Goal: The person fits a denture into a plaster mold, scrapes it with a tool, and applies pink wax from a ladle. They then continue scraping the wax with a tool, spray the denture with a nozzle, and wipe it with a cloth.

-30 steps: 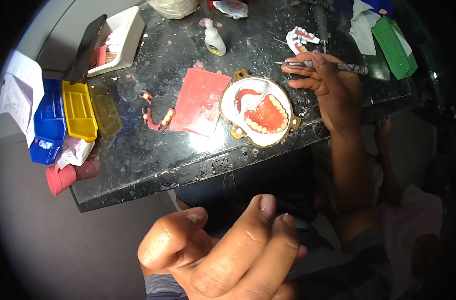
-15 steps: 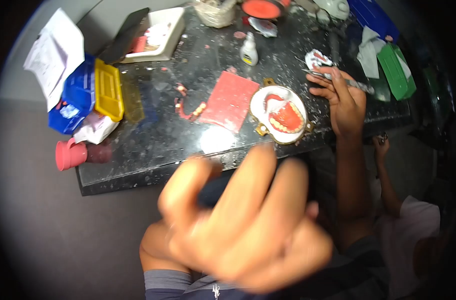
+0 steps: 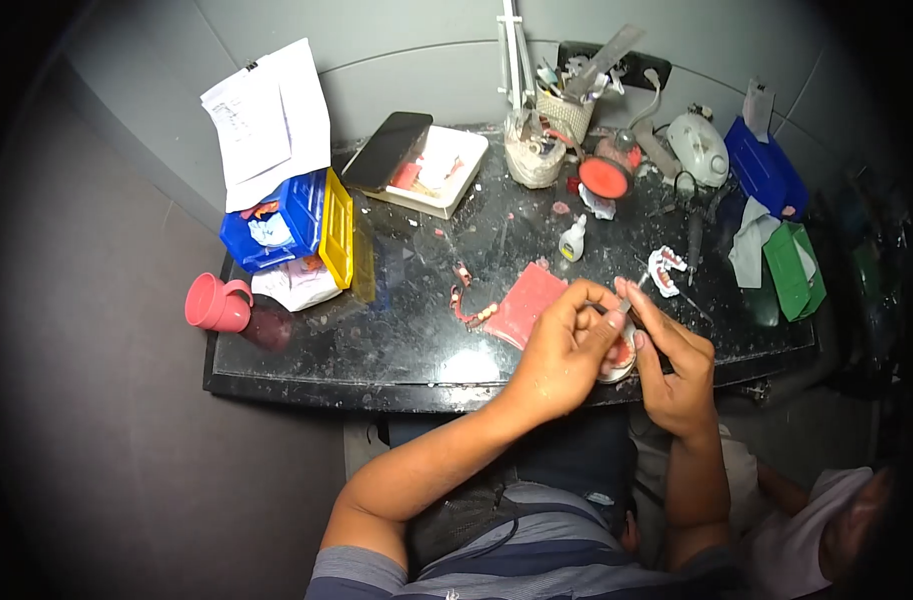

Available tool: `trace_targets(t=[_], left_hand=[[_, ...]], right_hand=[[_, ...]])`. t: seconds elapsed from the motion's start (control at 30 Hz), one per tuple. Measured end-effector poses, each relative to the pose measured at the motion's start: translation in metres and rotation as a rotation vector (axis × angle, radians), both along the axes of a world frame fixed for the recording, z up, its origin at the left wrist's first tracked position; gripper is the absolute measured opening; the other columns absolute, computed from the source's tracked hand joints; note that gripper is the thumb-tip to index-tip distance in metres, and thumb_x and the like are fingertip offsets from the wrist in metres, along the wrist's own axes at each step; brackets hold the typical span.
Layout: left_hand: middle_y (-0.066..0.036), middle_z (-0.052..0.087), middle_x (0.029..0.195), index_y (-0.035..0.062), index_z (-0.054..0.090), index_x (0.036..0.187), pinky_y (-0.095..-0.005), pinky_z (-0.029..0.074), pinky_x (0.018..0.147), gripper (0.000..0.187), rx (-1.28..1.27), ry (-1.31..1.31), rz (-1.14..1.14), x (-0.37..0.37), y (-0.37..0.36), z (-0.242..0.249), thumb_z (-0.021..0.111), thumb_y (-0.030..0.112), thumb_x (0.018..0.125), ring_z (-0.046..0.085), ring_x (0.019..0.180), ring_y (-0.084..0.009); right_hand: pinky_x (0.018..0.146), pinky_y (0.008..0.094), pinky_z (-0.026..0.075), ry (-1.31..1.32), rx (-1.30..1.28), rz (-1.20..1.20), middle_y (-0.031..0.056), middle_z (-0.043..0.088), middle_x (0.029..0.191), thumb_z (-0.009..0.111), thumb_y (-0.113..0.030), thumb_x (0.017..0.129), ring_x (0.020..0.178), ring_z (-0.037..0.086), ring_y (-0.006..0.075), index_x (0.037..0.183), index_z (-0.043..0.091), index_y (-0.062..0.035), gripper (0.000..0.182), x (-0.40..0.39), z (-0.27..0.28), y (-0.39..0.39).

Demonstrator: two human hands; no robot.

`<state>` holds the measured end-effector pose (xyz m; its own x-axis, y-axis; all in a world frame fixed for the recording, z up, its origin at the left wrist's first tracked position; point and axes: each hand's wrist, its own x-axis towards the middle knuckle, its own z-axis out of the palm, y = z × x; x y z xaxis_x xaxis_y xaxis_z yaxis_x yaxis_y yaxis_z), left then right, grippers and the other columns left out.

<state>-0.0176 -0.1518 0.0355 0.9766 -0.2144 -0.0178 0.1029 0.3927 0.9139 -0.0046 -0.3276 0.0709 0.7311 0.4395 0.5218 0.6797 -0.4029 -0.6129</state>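
My left hand (image 3: 567,350) and my right hand (image 3: 680,365) meet over the table's front edge, fingertips nearly together. Both are closed in a pinch around a small greyish piece (image 3: 626,306); I cannot tell what it is. Right below the hands sits a round plaster mould (image 3: 619,377) with a red denture base (image 3: 626,353), mostly hidden by the fingers. A red wax sheet (image 3: 525,306) lies beside my left hand. Just beyond my right fingertips are a white-and-red dental piece (image 3: 667,271) and a thin metal tool (image 3: 696,306).
Left of the wax lies a curved wax strip with teeth (image 3: 469,311). A dropper bottle (image 3: 573,240) stands behind. Blue and yellow boxes (image 3: 339,230), a pink mug (image 3: 217,303) and a white tray (image 3: 465,175) are to the left. A green box (image 3: 795,270) stands right. Another person (image 3: 827,520) is at lower right.
My left hand has gone from close under the camera to the mould. My right hand has moved in beside it, and the metal tool now lies on the table. The view has tilted up.
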Motion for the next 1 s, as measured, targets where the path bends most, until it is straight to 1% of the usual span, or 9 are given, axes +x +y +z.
trace_targets(t=[0.03, 0.13, 0.17, 0.3, 0.5, 0.73, 0.8, 0.87, 1.0], left_hand=[[0.002, 0.063, 0.092, 0.0033, 0.060, 0.121, -0.0221, 0.045, 0.069, 0.012, 0.090, -0.092, 0.024, 0.006, 0.006, -0.002, 0.058, 0.012, 0.113, 0.056, 0.080, -0.0031], [0.006, 0.058, 0.090, 0.0037, 0.063, 0.112, -0.0212, 0.040, 0.067, 0.012, 0.241, -0.238, 0.013, 0.023, 0.022, 0.002, 0.057, 0.014, 0.113, 0.048, 0.079, -0.0006], [0.006, 0.058, 0.091, 0.0036, 0.063, 0.111, -0.0215, 0.040, 0.067, 0.014, 0.260, -0.276, -0.005, 0.029, 0.027, 0.002, 0.057, 0.016, 0.114, 0.048, 0.079, -0.0004], [0.003, 0.062, 0.082, 0.0029, 0.065, 0.117, -0.0232, 0.039, 0.060, 0.014, 0.445, -0.374, 0.006, 0.042, 0.036, 0.028, 0.062, 0.015, 0.111, 0.051, 0.072, 0.0000], [-0.010, 0.070, 0.078, 0.0013, 0.078, 0.125, -0.0323, 0.055, 0.066, 0.029, 0.487, -0.762, 0.371, 0.076, 0.043, 0.015, 0.066, -0.004, 0.099, 0.065, 0.067, -0.0163], [-0.016, 0.067, 0.085, 0.0085, 0.076, 0.133, -0.0357, 0.056, 0.070, 0.057, 0.701, -0.892, 0.553, 0.074, 0.058, -0.002, 0.059, -0.016, 0.085, 0.066, 0.070, -0.0274], [-0.010, 0.070, 0.085, 0.0067, 0.077, 0.131, -0.0321, 0.054, 0.067, 0.046, 0.702, -0.846, 0.589, 0.082, 0.070, -0.002, 0.062, -0.010, 0.091, 0.065, 0.070, -0.0197], [-0.003, 0.071, 0.087, 0.0010, 0.078, 0.123, -0.0254, 0.047, 0.061, 0.027, 0.572, -0.387, 0.655, 0.092, 0.079, 0.000, 0.067, -0.001, 0.098, 0.059, 0.068, -0.0079], [0.000, 0.072, 0.089, -0.0037, 0.078, 0.116, -0.0199, 0.039, 0.056, 0.019, 0.402, -0.260, 0.633, 0.104, 0.086, -0.012, 0.070, 0.007, 0.102, 0.054, 0.068, 0.0003]], right_hand=[[0.101, 0.0399, 0.058, 0.113, 0.146, -0.006, 0.0238, 0.074, 0.129, 0.055, 0.011, 0.099, 0.115, 0.076, 0.0307, 0.130, 0.069, 0.0098, 0.034, -0.001, 0.002, 0.003], [0.091, 0.0365, 0.062, 0.375, 0.789, 0.093, 0.0246, 0.076, 0.108, 0.059, 0.006, 0.104, 0.096, 0.077, 0.0232, 0.152, 0.042, 0.0056, 0.051, 0.020, -0.004, 0.008], [0.087, 0.0331, 0.062, 0.461, 0.740, 0.087, 0.0264, 0.076, 0.106, 0.064, 0.003, 0.104, 0.092, 0.076, 0.0207, 0.159, 0.023, 0.0021, 0.069, 0.030, 0.004, 0.005], [0.076, 0.0255, 0.059, 0.460, 0.668, 0.143, 0.0129, 0.077, 0.100, 0.075, -0.002, 0.100, 0.081, 0.071, 0.0125, 0.113, 0.072, 0.0061, 0.016, 0.066, -0.004, 0.009], [0.072, 0.0253, 0.058, 0.452, 0.653, 0.058, 0.0100, 0.077, 0.093, 0.075, -0.004, 0.100, 0.079, 0.070, 0.0107, 0.104, 0.073, 0.0048, 0.010, 0.094, 0.001, 0.030], [0.061, 0.0231, 0.053, 0.284, 0.727, -0.165, 0.0044, 0.072, 0.087, 0.072, -0.013, 0.105, 0.067, 0.063, 0.0085, 0.103, 0.070, 0.0012, 0.014, 0.118, 0.003, 0.032], [0.057, 0.0232, 0.050, 0.223, 0.377, -0.403, 0.0049, 0.073, 0.083, 0.073, -0.011, 0.103, 0.064, 0.063, 0.0079, 0.105, 0.071, 0.0036, 0.015, 0.135, 0.023, 0.017], [0.058, 0.0248, 0.051, 0.675, -0.244, -0.348, 0.0073, 0.072, 0.076, 0.072, -0.008, 0.100, 0.061, 0.064, 0.0092, 0.117, 0.072, 0.0064, 0.022, 0.158, 0.033, -0.013], [0.054, 0.0290, 0.052, 0.375, -0.300, -0.513, 0.0110, 0.071, 0.074, 0.070, -0.015, 0.101, 0.058, 0.066, 0.0129, 0.144, 0.063, 0.0036, 0.047, 0.160, 0.025, -0.004]])
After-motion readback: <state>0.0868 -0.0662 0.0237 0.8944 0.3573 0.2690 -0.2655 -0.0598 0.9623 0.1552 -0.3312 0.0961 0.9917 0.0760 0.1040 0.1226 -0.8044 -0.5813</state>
